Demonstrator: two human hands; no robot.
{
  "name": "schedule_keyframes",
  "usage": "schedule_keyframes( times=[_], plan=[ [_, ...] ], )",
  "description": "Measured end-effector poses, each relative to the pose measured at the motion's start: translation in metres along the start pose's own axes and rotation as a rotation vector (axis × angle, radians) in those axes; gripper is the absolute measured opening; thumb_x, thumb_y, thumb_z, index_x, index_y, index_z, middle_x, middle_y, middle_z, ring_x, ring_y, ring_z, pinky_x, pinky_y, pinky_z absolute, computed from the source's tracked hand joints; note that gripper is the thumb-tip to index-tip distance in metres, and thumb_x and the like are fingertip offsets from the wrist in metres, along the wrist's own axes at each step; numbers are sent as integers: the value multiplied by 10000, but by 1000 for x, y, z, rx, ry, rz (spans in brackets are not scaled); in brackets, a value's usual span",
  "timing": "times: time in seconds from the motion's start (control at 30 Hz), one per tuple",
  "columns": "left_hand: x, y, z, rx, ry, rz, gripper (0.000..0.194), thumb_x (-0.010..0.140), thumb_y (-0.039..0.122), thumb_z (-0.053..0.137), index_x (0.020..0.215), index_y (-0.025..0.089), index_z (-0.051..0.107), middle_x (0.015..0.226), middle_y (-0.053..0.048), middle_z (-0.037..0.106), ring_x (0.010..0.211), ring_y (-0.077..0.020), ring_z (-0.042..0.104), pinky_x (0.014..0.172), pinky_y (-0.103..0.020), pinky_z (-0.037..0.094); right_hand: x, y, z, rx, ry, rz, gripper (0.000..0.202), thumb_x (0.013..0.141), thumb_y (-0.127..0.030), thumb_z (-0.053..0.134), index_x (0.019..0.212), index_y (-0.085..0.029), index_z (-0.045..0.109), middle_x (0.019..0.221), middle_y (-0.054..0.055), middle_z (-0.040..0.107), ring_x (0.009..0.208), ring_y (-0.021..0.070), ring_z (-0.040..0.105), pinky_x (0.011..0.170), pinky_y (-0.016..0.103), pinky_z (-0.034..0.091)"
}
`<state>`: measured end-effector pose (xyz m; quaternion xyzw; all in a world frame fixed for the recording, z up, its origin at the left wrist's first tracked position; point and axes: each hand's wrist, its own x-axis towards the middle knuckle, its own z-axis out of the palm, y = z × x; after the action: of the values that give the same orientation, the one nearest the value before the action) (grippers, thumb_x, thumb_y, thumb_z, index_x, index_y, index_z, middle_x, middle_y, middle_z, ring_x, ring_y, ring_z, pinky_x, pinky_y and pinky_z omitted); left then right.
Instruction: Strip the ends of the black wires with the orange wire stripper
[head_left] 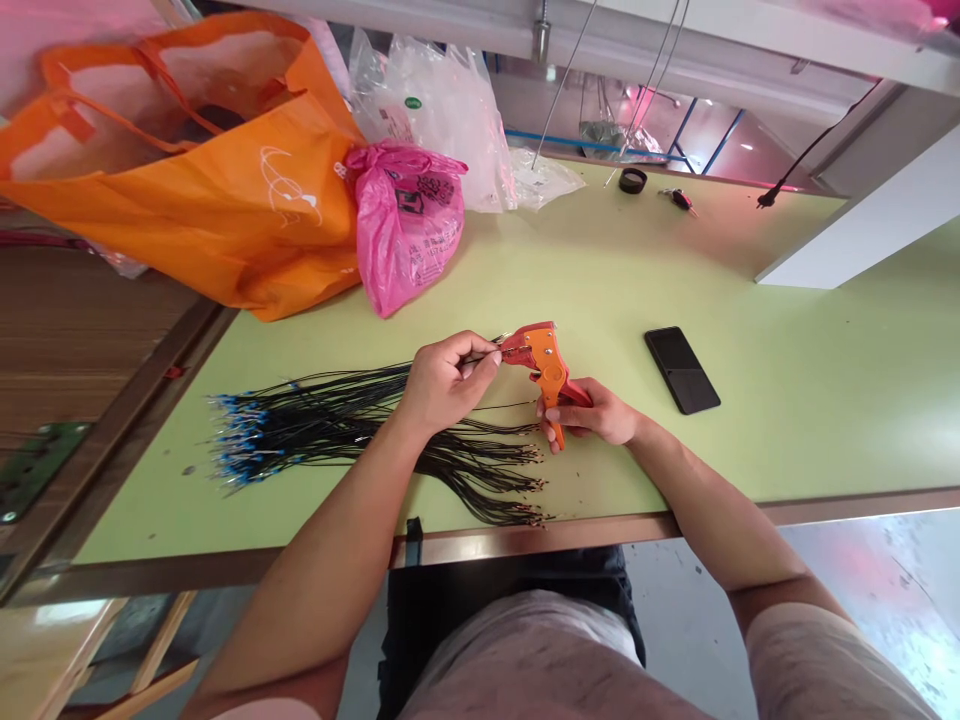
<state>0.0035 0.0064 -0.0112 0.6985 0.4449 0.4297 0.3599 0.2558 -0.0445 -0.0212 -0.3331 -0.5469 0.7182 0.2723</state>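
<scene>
My right hand (pixel 592 412) is closed round the handles of an orange and red wire stripper (pixel 553 375), its jaws turned to the left. Facing those jaws, my left hand (pixel 452 375) pinches a thin black wire (pixel 491 356) whose end is at the mouth of the tool. Whether the jaws grip the wire is too small to tell. Below and behind my left hand lies a bundle of black wires (pixel 480 455), with blue ends (pixel 244 440) to the left and short coppery tips (pixel 532 485) to the right. My left forearm hides part of the bundle.
A black phone (pixel 682 370) lies right of my right hand. At the back stand an orange bag (pixel 247 215), a knotted pink plastic bag (pixel 411 225) and clear plastic bags (pixel 450 120). A tape roll (pixel 632 180), keys (pixel 679 199) and a white post (pixel 855 220) are farther right.
</scene>
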Motion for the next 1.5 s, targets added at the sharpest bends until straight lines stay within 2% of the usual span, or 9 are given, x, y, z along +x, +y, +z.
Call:
schedule_keyframes(
  times=[0.57, 0.73, 0.93, 1.0, 1.1, 1.2, 1.27, 1.37, 1.5],
  plan=[
    [1, 4, -2, 33, -10, 34, 233, 883, 412, 666, 852, 182, 688, 603, 30, 555, 510, -97, 390, 493, -234, 326, 1, -2, 6, -59, 46, -48, 337, 973, -432, 721, 818, -156, 607, 705, 13, 659, 560, 149, 666, 531, 275, 481],
    [0, 9, -2, 88, -2, 94, 206, 900, 379, 639, 841, 183, 659, 585, 40, 537, 492, -95, 386, 498, -237, 335, 3, 2, 8, -38, 130, -24, 358, 939, -434, 754, 783, -181, 554, 593, -29, 600, 458, 131, 600, 467, 260, 448],
    [-2, 13, 1, 123, 17, 151, 183, 912, 353, 618, 844, 185, 640, 660, 15, 617, 522, -101, 443, 538, -243, 377, 3, 3, 8, -45, 248, -40, 439, 899, -419, 800, 693, -212, 472, 462, -82, 466, 352, 78, 392, 368, 236, 360],
    [-2, 10, 3, 106, 16, 125, 193, 910, 370, 620, 846, 189, 640, 649, 20, 608, 516, -102, 437, 530, -242, 373, 1, 3, 5, -43, 171, -42, 382, 918, -417, 784, 749, -187, 530, 521, -52, 538, 404, 97, 492, 403, 234, 372],
    [-2, 6, 4, 84, -3, 98, 209, 906, 394, 627, 862, 191, 655, 632, 25, 602, 514, -106, 438, 522, -241, 371, -2, 3, -4, -27, -13, -45, 312, 933, -403, 770, 1017, -132, 641, 796, 64, 722, 667, 176, 714, 461, 224, 374],
    [0, 4, 1, 93, -32, 88, 215, 908, 394, 627, 888, 187, 681, 670, 6, 652, 548, -120, 505, 543, -246, 401, -4, 4, -16, 11, -75, -67, 402, 932, -390, 768, 1204, -124, 636, 1000, 129, 760, 841, 224, 763, 496, 226, 398],
    [2, 2, -3, 138, -46, 78, 212, 917, 383, 617, 911, 189, 701, 705, -8, 682, 586, -137, 556, 576, -256, 428, -4, 5, -24, 65, -30, -79, 417, 928, -394, 762, 1219, -126, 632, 1009, 131, 759, 852, 239, 771, 497, 229, 409],
    [3, -1, -7, 287, -118, 123, 208, 921, 364, 601, 903, 206, 735, 799, -43, 723, 718, -186, 631, 680, -294, 473, -2, 7, -34, 183, 127, -96, 419, 899, -386, 761, 1213, -149, 616, 971, 102, 750, 834, 241, 779, 468, 214, 398],
    [-2, -7, -3, 547, -329, 204, 215, 910, 339, 597, 825, 240, 768, 873, -77, 727, 812, -243, 649, 668, -322, 433, 0, 7, -41, 278, 281, -118, 392, 876, -346, 738, 1200, -184, 589, 944, 66, 733, 812, 214, 774, 448, 196, 406]
  ],
)
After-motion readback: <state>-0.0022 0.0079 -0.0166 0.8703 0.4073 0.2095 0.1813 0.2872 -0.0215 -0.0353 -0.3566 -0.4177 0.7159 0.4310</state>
